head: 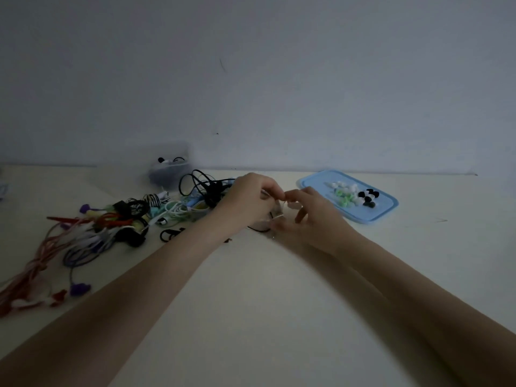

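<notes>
My left hand (247, 201) and my right hand (310, 216) meet above the pale table (251, 303), fingertips nearly touching. Between them is a small pale earphone piece (279, 212) with a thin black cord (258, 229) trailing under the left hand. The left fingers are curled and pinch the piece from above. The right thumb and forefinger pinch at it from the right, while the other right fingers spread loosely. The dim light and blur hide the details of the piece.
A tangle of coloured earphones and cables (111, 224) covers the table's left. A translucent container (169, 170) stands at the back by the wall. A blue lid (382, 210) at the right holds several white, green and black ear tips (353, 196).
</notes>
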Available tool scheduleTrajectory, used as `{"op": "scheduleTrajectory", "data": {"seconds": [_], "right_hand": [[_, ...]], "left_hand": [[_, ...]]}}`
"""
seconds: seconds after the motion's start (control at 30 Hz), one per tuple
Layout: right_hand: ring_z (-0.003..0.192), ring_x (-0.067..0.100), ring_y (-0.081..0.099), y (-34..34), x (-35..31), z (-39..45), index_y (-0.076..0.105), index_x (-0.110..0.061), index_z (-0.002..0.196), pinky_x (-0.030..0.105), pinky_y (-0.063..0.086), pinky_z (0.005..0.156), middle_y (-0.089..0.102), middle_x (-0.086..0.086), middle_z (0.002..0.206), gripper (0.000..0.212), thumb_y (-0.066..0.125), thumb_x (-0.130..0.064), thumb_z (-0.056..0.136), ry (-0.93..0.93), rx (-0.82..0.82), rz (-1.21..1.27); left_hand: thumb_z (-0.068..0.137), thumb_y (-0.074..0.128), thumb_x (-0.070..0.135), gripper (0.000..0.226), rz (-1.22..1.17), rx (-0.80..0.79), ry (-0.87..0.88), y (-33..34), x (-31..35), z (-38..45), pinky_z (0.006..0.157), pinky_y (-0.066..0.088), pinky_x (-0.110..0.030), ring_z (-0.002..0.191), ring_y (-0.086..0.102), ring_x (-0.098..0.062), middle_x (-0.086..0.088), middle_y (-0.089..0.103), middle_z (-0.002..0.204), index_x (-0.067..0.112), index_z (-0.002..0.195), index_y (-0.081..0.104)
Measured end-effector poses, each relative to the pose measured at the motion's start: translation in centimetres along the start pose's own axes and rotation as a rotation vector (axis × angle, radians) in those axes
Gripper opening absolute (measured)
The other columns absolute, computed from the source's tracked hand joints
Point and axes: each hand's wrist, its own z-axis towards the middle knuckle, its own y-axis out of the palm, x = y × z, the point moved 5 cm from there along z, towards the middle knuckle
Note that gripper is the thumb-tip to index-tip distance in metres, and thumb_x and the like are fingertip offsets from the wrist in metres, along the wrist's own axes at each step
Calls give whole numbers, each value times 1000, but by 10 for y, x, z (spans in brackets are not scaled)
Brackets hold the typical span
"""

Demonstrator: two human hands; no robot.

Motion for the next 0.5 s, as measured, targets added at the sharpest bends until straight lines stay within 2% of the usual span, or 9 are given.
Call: {"op": "scheduleTrajectory", "data": {"seconds": [0.07, 0.1, 0.17, 0.23, 0.33, 0.4, 0.47, 0.5], "right_hand": [[95, 16, 52, 10, -7, 2, 57, -15, 122, 13, 35, 74, 45, 3, 108, 47, 71, -29, 79, -41, 3, -58], [97, 20, 52, 13, -9, 4, 61, -13, 116, 13, 33, 73, 49, 7, 108, 39, 70, -22, 79, -49, -1, -87], [87, 19, 55, 9, -11, 9, 68, -11, 100, 15, 35, 64, 58, 10, 98, 22, 66, -7, 78, -24, -21, -61], [73, 17, 57, -6, -11, 13, 70, -15, 86, 18, 40, 60, 61, 5, 82, 18, 65, 0, 76, 43, -20, 60], [63, 10, 54, -38, -30, 23, 72, -15, 82, 9, 37, 51, 60, -3, 70, 18, 67, 1, 75, 34, 87, 69], [73, 11, 62, -49, -60, 34, 72, -17, 78, 6, 41, 58, 64, -4, 73, 21, 65, 2, 75, -34, 125, 91], [79, 15, 66, -55, -90, 51, 69, -20, 70, 16, 49, 70, 68, 0, 78, 26, 63, 5, 77, -106, 161, 149], [79, 18, 66, -56, -100, 60, 67, -21, 67, 22, 51, 70, 68, 3, 78, 28, 63, 6, 75, -128, 171, 201]], "left_hand": [[84, 52, -2, 30, -8, 47, -24, -6, -7, -5, 75, 52, -20, 74, 64, -9, 8, 65, 78, 24, 75, 66], [83, 51, -4, 32, -11, 47, -26, -8, -10, -8, 78, 54, -24, 78, 66, -13, 5, 67, 80, 22, 76, 68], [82, 49, -8, 32, -11, 26, 32, -13, -11, -14, 81, 51, -19, 88, 65, -14, -2, 70, 95, 14, 89, 71], [82, 53, -5, 37, 99, -34, 144, -15, -8, -20, 81, 43, -12, 101, 60, -13, -4, 66, 113, 13, 112, 66], [85, 60, 12, 47, 267, -71, 265, -19, 1, -19, 82, 41, -23, 108, 54, -17, 0, 62, 118, 23, 130, 53], [85, 65, 19, 45, 185, 1, 227, -36, 6, -12, 81, 43, -22, 105, 58, -14, 5, 61, 119, 25, 128, 53], [84, 67, 16, 32, 39, 57, 162, -60, 7, -4, 82, 47, -21, 95, 62, -10, 6, 64, 109, 23, 114, 59], [84, 66, 12, 24, -58, 70, 139, -71, 6, -2, 81, 48, -20, 89, 63, -8, 5, 66, 100, 23, 105, 60]]}}
